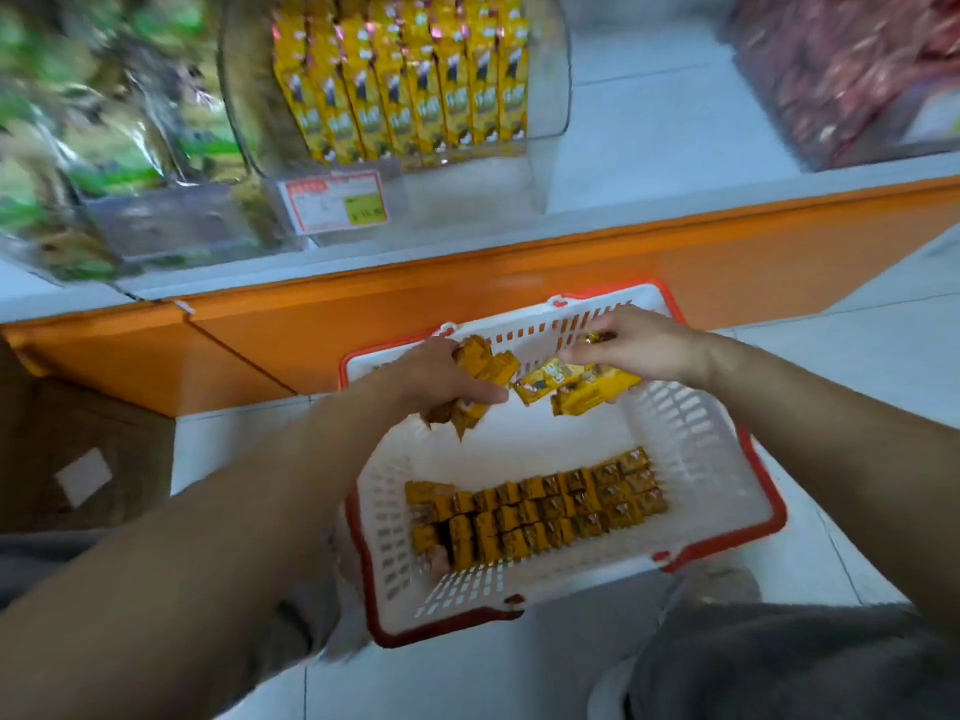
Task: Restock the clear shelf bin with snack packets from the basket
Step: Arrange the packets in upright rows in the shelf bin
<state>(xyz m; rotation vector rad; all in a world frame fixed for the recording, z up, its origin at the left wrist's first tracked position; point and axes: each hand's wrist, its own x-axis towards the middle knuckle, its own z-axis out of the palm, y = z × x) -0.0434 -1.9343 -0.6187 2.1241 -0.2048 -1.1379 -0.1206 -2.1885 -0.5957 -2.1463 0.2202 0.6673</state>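
A white basket with a red rim (691, 433) sits on the floor below the shelf. Rows of yellow snack packets (540, 511) lie in its near half. My left hand (441, 379) grips a bunch of yellow packets (480, 363) above the basket's far left part. My right hand (639, 343) holds a few more yellow packets (571, 387) above the far right part. The clear shelf bin (540, 163) stands on the shelf above, with upright yellow packets (410, 80) filling its left part; its right part shows bare.
An orange shelf front (519, 283) runs across just behind the basket. A clear bin of green packets (104, 122) stands at the left, and one of red packets (841, 70) at the right. A brown cardboard box (78, 459) sits on the floor at left.
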